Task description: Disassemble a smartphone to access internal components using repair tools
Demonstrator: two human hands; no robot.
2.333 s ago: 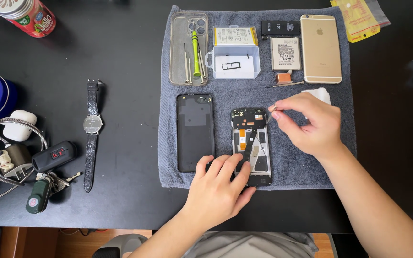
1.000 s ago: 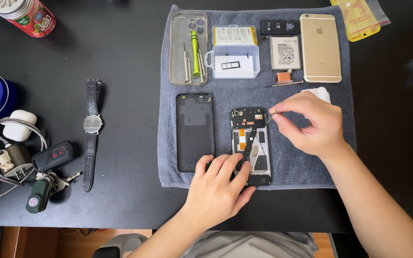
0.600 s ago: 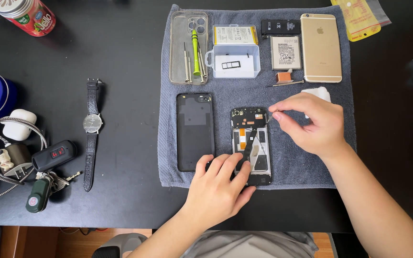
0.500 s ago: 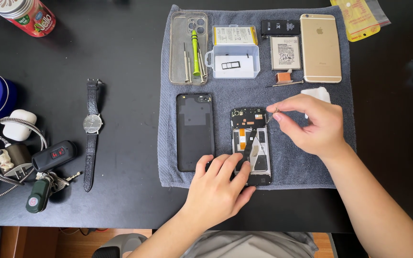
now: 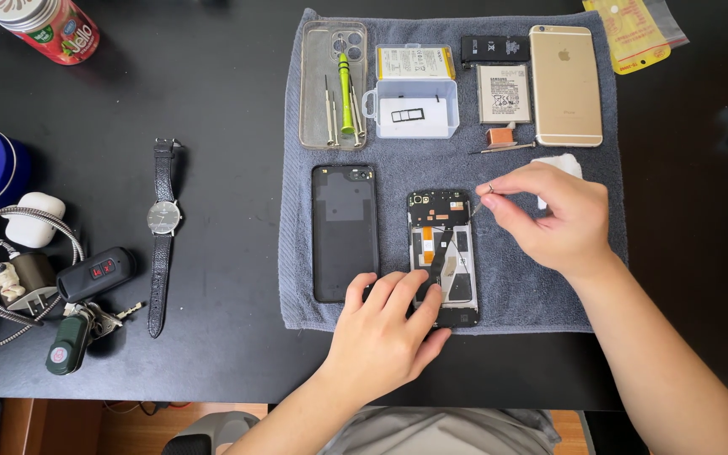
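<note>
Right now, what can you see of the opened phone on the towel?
The opened phone lies flat and lengthwise on the grey towel, back cover off. Its black frame shows a dark top board, an orange flex strip and pale metal plates. The left hand presses its lower end. The right hand pinches a thin tool beside its top right corner.

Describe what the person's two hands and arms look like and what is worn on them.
Both are bare. The left hand and right hand show no gloves, rings or bands that I can see, and neither wrist carries a watch. No sleeves reach the forearms in view. Fingernails are short and unpainted. No cables, straps or markings show on either arm.
</note>
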